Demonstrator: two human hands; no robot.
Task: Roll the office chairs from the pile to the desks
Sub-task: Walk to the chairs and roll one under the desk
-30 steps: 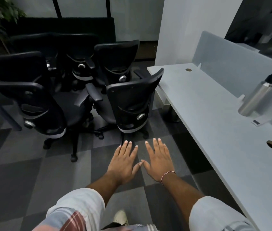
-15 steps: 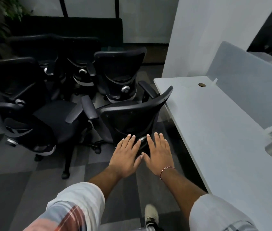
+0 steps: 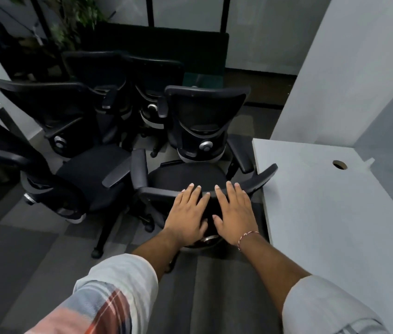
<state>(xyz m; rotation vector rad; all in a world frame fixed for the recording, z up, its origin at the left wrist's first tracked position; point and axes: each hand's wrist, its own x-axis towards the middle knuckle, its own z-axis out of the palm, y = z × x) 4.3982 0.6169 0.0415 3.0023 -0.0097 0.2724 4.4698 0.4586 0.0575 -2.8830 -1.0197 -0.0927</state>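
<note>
Several black mesh office chairs crowd the floor ahead. The nearest chair (image 3: 156, 192) stands with its backrest toward me, right beside the white desk (image 3: 323, 213). My left hand (image 3: 188, 215) and my right hand (image 3: 235, 214) lie flat side by side over the top of that backrest, fingers spread and extended, not wrapped around the rim. Behind it stands another chair (image 3: 205, 116), and a further chair (image 3: 75, 169) sits to the left with its armrest close to the nearest one.
The desk has a cable hole (image 3: 339, 164) and a grey divider panel (image 3: 390, 141) along its far side. A white pillar (image 3: 347, 68) rises behind it. A plant (image 3: 75, 20) and a dark panel stand at the back. Grey carpet tiles (image 3: 22, 249) lie at lower left.
I have stepped closer to the chairs. Both hands, held out over the carpet before, now rest on the nearest chair's backrest. The steel bottle on the desk has left the view.
</note>
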